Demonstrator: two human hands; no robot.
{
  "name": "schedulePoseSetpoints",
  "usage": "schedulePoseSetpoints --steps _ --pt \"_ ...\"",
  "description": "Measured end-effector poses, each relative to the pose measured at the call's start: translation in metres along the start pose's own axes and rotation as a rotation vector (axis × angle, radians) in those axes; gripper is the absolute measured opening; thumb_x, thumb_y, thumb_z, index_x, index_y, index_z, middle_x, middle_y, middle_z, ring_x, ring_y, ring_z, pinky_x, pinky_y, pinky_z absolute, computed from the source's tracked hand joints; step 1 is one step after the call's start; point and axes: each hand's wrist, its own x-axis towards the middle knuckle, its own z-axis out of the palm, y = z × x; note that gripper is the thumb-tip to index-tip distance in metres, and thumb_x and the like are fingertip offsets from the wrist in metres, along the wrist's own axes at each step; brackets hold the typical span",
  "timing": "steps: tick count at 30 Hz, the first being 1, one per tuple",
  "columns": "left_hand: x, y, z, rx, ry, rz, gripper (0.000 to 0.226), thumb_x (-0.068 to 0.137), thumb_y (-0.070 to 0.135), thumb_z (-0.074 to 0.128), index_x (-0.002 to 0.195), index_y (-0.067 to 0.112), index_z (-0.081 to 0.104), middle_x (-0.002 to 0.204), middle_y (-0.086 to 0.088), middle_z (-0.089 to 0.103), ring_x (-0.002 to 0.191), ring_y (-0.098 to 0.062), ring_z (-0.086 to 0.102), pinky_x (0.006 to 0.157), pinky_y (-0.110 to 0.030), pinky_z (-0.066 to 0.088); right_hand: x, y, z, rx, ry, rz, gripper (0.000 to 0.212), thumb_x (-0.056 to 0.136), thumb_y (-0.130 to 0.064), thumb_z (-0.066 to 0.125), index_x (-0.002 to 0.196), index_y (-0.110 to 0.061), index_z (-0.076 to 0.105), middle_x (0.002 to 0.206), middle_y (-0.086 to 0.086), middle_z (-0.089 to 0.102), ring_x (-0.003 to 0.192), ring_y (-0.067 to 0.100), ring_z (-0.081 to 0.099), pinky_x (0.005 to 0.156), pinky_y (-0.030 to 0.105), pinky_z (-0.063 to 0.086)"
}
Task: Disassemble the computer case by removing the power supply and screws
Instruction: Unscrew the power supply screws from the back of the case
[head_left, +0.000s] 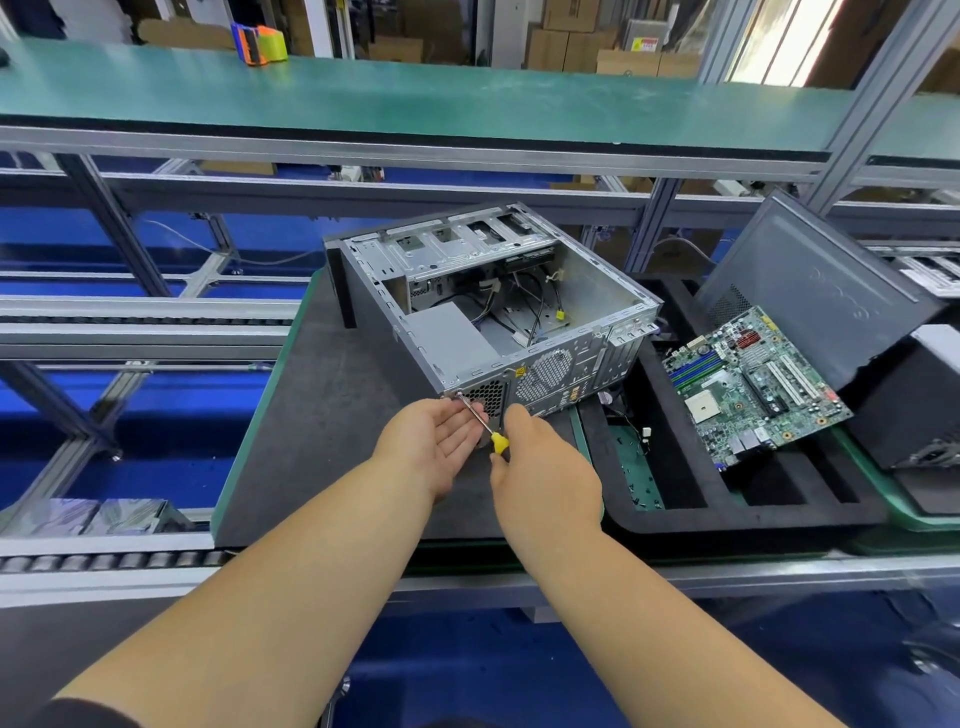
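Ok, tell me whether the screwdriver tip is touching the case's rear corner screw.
Touching: in the head view the screwdriver, gripped by the right hand, runs its tip onto the screw at the case corner.

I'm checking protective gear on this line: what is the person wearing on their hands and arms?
Nothing on either the left hand or the right hand: no gloves, rings or watch show. Both forearms are bare. A dark sleeve edge shows only at the bottom left of the picture.
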Motion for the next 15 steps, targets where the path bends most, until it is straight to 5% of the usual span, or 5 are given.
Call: schedulePoseSetpoints --steps 7,15 --pt "0.0 0.0046 0.0066 0.01 0.043 -0.028 0.02 0.096 0.018 0.056 0.089 0.001 0.065 0.083 -0.011 0.073 0.077 -0.019 0.07 0.067 -0.025 0.055 0.0022 0.0023 -0.0009 -0.027 0.004 -0.024 0.029 0.098 -0.042 0.048 0.11 -0.016 0.043 0.105 0.003 0.059 0.089 0.025 0.062 0.062 0.03 0.036" --pt "-0.0001 0.0028 0.0092 0.007 0.049 -0.012 0.02 0.097 0.014 0.054 0.085 0.002 0.063 0.085 -0.011 0.071 0.079 -0.018 0.068 0.081 -0.027 0.052 0.0074 -0.0006 -0.0011 -0.059 -0.038 0.018 0.027 0.104 -0.036 0.037 0.111 -0.015 0.053 0.104 0.006 0.067 0.097 0.026 0.059 0.063 0.031 0.03"
